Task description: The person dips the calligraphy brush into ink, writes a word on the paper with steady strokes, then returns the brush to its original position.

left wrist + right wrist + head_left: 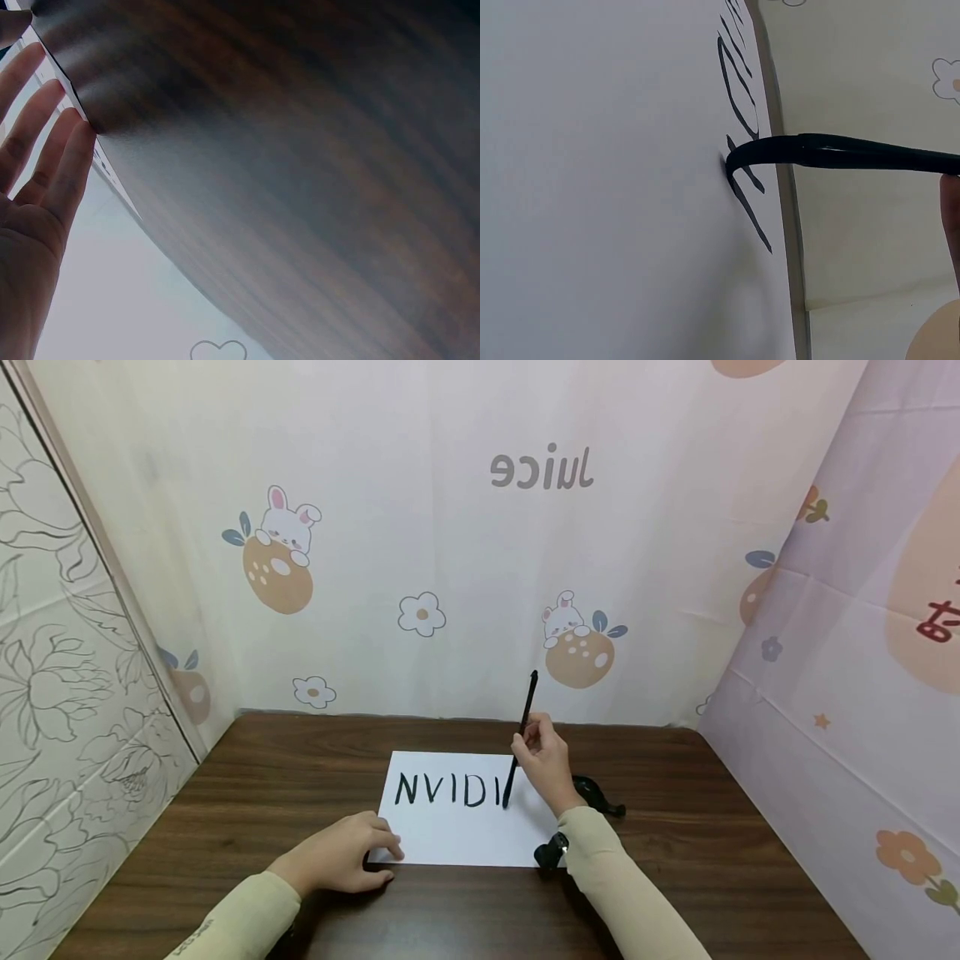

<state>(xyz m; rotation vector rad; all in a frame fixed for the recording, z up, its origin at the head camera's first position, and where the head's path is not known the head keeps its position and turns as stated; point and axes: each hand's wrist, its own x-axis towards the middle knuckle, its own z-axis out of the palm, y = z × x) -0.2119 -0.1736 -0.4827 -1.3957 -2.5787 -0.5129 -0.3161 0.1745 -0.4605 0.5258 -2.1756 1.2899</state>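
A white sheet of paper [465,839] lies on the table with black letters reading NVIDI [450,790] across its upper part. My right hand [546,760] grips a slim black brush [528,702] near its middle, handle tilted up. In the right wrist view the dark bristles of the brush [765,150] bend against the paper [615,187], on a stroke [754,217] beside the last upright letter. At the sheet's lower left corner rests my left hand [348,852], its fingertips on the paper and thumb on the wood. The left wrist view shows its fingers [71,169] fairly straight.
The dark brown wooden table [247,802] meets a patterned curtain [360,660] at the back. Right of the paper, partly behind my right wrist, lies a shiny black object [600,795] of unclear kind. A small black camera [551,852] hangs at my right wrist.
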